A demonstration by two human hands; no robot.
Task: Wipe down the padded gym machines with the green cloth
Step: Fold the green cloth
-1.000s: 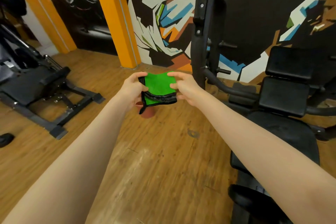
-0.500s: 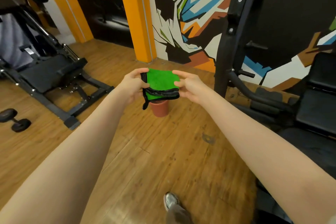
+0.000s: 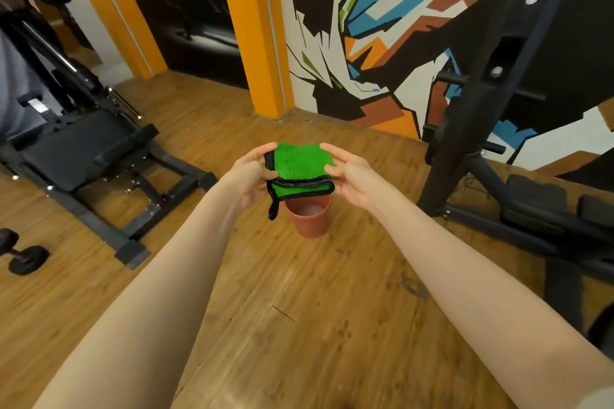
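Note:
A folded green cloth with black edging is held out in front of me at chest height. My left hand pinches its left edge and my right hand grips its right edge. A black padded bench machine stands on the floor at the left. Another padded machine with a black upright frame stands at the right, its pads partly cut off by the frame edge.
A brown plastic cup with liquid stands on the wooden floor right below the cloth. A black dumbbell lies at the far left. An orange pillar and a painted wall are behind.
My view has swung left and down: the right machine has slid toward the frame edge, and the left bench and dumbbell have come in. Both hands still hold the cloth, now above the cup.

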